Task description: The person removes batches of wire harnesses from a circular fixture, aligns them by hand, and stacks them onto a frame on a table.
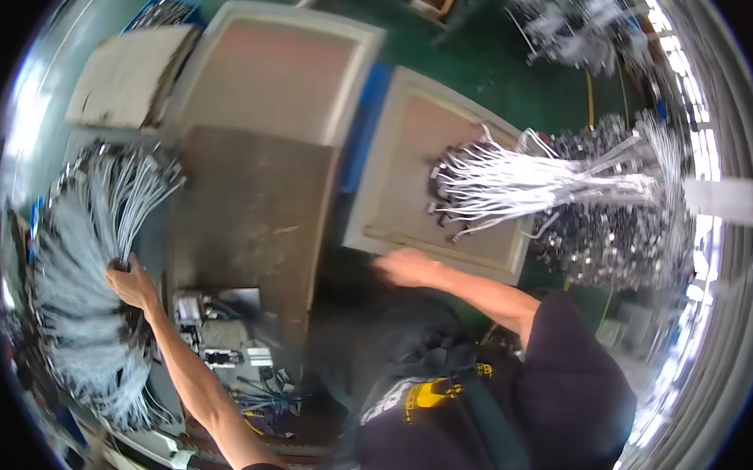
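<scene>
One hand on the grey cords, one hand near the frame

The person's left hand (132, 285) is at the inner edge of a big fan of grey cords (76, 293); its fingers are bent and pinched around some of the cords, right where they come close together; the rest of the fan spreads out past the hand, on the person's left side; the left arm is stretched out long to get there.

The right hand (406, 268) is in front of the person's body, just beside the low edge of a pale frame (438, 256); it is blurry, and its fingers look curled in, but one cannot tell if they hold anything; a bunch of white cords (521, 184) lies partly over that frame, well apart from the right hand; the other end of the bunch runs onto a heap of dark and shiny bits (611, 254).

A brown board (248, 204) lies between the two hands, farther out; a second pale frame (298, 17) sits at its far end; a small metal machine (221, 337) is near the left arm, with some blue cords (268, 398) close by; the person wears a dark shirt (571, 386) with yellow and white print.
</scene>
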`<state>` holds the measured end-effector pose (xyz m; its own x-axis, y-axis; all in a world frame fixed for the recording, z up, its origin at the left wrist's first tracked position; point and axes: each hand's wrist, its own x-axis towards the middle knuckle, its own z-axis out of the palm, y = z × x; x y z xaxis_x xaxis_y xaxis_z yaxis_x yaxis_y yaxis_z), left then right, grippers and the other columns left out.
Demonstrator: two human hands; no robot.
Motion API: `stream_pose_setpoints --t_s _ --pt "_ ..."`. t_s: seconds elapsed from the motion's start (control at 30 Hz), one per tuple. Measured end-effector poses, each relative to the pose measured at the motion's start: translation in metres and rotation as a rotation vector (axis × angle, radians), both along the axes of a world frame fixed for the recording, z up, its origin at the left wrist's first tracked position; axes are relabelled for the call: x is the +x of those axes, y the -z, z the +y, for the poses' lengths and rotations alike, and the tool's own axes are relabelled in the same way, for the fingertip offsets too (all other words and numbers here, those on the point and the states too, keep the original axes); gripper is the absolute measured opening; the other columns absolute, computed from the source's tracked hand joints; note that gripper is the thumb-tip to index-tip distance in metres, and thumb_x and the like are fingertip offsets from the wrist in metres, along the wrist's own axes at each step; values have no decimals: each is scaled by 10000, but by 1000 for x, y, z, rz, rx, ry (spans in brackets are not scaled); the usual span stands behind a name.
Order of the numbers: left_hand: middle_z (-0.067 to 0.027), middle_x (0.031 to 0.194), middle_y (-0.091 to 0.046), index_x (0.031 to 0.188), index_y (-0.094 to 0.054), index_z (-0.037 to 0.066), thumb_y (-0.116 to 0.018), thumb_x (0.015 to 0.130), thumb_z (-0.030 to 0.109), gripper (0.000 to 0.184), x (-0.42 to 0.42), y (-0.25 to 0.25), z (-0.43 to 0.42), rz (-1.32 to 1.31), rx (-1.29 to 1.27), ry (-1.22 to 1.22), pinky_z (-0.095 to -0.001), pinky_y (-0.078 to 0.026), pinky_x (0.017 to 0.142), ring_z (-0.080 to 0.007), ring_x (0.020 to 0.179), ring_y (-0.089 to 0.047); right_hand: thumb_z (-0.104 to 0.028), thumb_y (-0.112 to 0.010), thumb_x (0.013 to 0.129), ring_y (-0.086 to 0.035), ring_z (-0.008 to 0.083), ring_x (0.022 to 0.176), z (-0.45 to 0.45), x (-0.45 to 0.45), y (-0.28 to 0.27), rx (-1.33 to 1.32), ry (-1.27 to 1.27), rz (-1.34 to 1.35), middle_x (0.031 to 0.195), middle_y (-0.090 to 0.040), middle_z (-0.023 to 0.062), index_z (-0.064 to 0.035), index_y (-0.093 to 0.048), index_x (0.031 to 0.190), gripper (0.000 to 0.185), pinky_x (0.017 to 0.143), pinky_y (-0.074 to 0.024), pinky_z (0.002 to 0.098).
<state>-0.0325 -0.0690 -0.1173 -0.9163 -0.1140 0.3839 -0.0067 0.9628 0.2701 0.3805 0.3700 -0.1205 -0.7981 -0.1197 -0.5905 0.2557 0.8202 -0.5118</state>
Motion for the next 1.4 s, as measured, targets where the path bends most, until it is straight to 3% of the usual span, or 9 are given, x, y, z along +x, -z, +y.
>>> stream_pose_setpoints --t_s 0.13,0.33,0.43,0.57,0.83,0.97,1.0,1.17,1.4 --pt "-101 857 -701 959 -694 -9 -822 845 205 274 76 -52 233 7 519 530 -343 -536 729 -188 757 -641 -162 -625 882 -675 431 948 94 139 19 201 136 -153 966 -707 229 -69 -672 1111 252 833 -534 541" --pt "-132 935 -716 982 -707 17 -788 815 60 190 326 -89 539 -615 734 1291 -333 -558 802 -231 861 -714 -150 -683 906 -697 395 985 145 220 -30 56 861 76 1077 -715 232 -13 -626 1252 377 877 -543 449" --pt "-126 1039 -684 1123 -638 13 -734 777 -3 360 421 -122 598 -432 681 1486 -363 -528 901 -257 999 -673 -155 -710 899 -710 379 961 160 248 -39 15 986 151 1056 -726 211 3 -628 1239 384 886 -543 432" --pt "-168 1062 -659 1201 -587 2 -693 734 52 482 436 -96 627 -357 888 1405 -383 -497 948 -269 1034 -648 -190 -757 876 -706 338 1018 182 256 -55 -186 1259 421 1092 -718 197 1 -608 1277 468 902 -540 417" --pt "-68 803 -715 923 -718 -17 -766 748 142 241 415 -113 618 -1127 664 1332 -322 -535 732 -160 787 -679 -267 -838 791 -621 377 1157 223 167 -70 -67 1255 917 1225 -659 195 -72 -555 1364 669 982 -491 462" --pt "34 621 -503 834 -698 38 -678 996 233 254 379 -93 588 -688 1123 1104 -237 -280 494 -39 563 -403 -253 -824 817 -641 308 1024 233 182 -44 -25 1187 980 1089 -682 141 -83 -627 1279 530 895 -505 426" --pt "38 582 -451 705 -608 57 -660 1010 251 365 370 -103 577 -686 1174 957 -236 -280 496 -42 537 -378 -135 -786 819 -667 250 1031 236 189 -62 -328 1385 876 1190 -666 160 -19 -676 1043 275 903 -495 371" --pt "44 558 -445 625 -538 82 -718 977 349 476 370 -119 546 -570 1143 750 -246 -289 494 -43 527 -404 -73 -736 800 -662 233 1030 253 191 -65 -106 1262 1021 1207 -661 150 -28 -688 934 149 909 -491 369" --pt "-26 728 -663 820 -702 2 -755 939 255 284 352 -51 511 -400 976 837 -279 -485 658 -104 677 -592 -285 -825 807 -690 291 1038 242 197 -68 -68 1229 739 1104 -714 157 -10 -510 1386 714 923 -507 393"
